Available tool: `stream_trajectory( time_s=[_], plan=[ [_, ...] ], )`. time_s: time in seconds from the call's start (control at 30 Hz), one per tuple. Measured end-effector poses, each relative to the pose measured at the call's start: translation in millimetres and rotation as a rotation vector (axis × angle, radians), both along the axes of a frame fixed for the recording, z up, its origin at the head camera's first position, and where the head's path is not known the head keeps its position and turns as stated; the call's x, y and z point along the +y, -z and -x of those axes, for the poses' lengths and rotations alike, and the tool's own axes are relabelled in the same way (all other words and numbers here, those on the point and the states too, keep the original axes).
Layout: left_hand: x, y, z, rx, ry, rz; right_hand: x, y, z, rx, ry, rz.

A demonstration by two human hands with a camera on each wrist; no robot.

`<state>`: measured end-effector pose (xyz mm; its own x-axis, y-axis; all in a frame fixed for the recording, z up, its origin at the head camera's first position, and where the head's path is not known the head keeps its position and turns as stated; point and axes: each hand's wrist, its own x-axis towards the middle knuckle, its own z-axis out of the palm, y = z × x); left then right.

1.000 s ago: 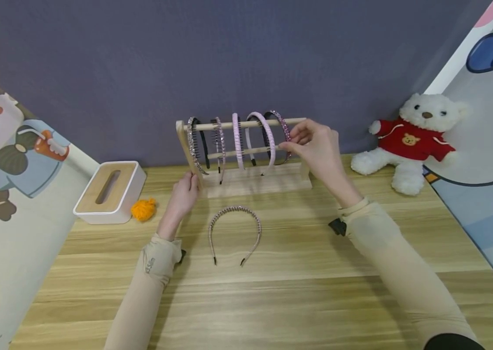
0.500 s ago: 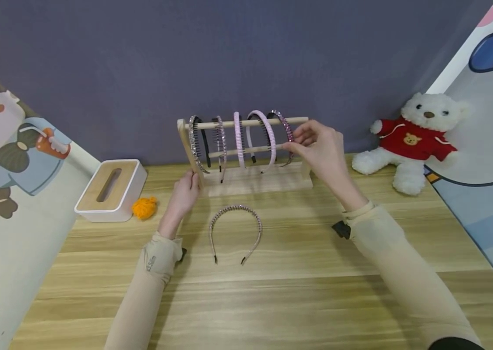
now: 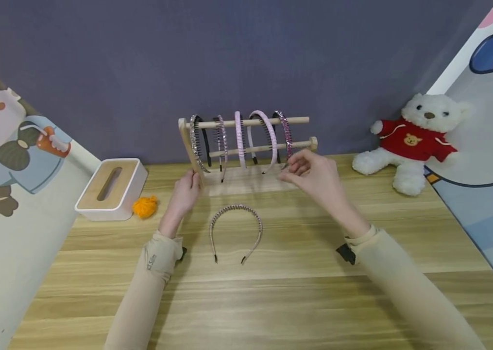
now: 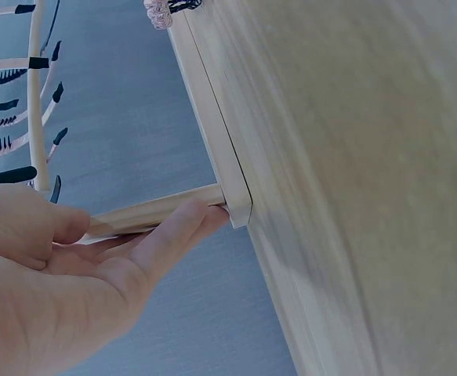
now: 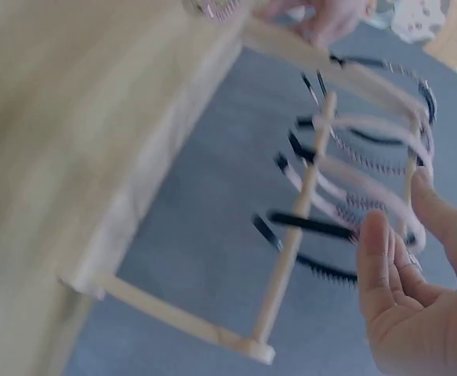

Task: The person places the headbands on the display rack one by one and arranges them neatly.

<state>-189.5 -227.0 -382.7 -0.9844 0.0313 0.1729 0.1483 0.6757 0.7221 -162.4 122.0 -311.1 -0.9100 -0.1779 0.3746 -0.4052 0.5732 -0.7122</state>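
Observation:
A wooden headband rack (image 3: 246, 185), with two rods between end posts, carries several headbands in pink, silver and purple. My left hand (image 3: 186, 192) grips the rack's left end post low down; the left wrist view shows the thumb and fingers around that post. Beside the rack's right end is my right hand (image 3: 316, 177), its fingers bent and the thumb apart from them, nothing visible between. Its fingertips are close to the lower end of the purple glitter headband (image 3: 287, 136); whether they touch it is hidden. A beaded headband (image 3: 236, 207) lies on the table before the rack.
On the left are a white tissue box (image 3: 128, 199) with a wooden lid and an orange yarn pompom (image 3: 144, 207). A white teddy bear (image 3: 412, 141) in a red hoodie sits at the right. A dark wall (image 3: 246, 58) stands behind the rack.
My right hand has come down from the rack's right end, uncovering the lower rod's knob. The purple headband sits slightly farther right. My left hand stays on the post.

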Motion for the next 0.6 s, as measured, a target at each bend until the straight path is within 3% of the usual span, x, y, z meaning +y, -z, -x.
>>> stream_trajectory(
  time_s=[0.03,0.2,0.27,0.37,0.57,0.6],
  plan=[
    [-4.0,7.4,4.4,0.019,0.009,-0.015,-2,4.5,-2.1,-0.008,-0.017,-0.012],
    [-6.4,9.9,6.0,-0.003,0.017,-0.034,-18,27.7,-6.4,-0.035,-0.098,-0.058],
    [0.9,-4.5,-2.6,-0.038,0.002,-0.004,-25,37.2,-6.1,-0.055,-0.126,-0.072],
    [2.5,-7.7,-4.9,-0.036,0.002,0.007,-33,50.9,-5.6,-0.097,-0.164,-0.115],
    [-3.4,4.9,2.8,-0.016,0.026,-0.025,-45,73.6,-3.1,-0.160,-0.246,-0.249],
    [-8.4,14.3,9.7,-0.002,0.030,-0.033,-46,75.9,-2.6,-0.165,-0.258,-0.261]
  ],
)
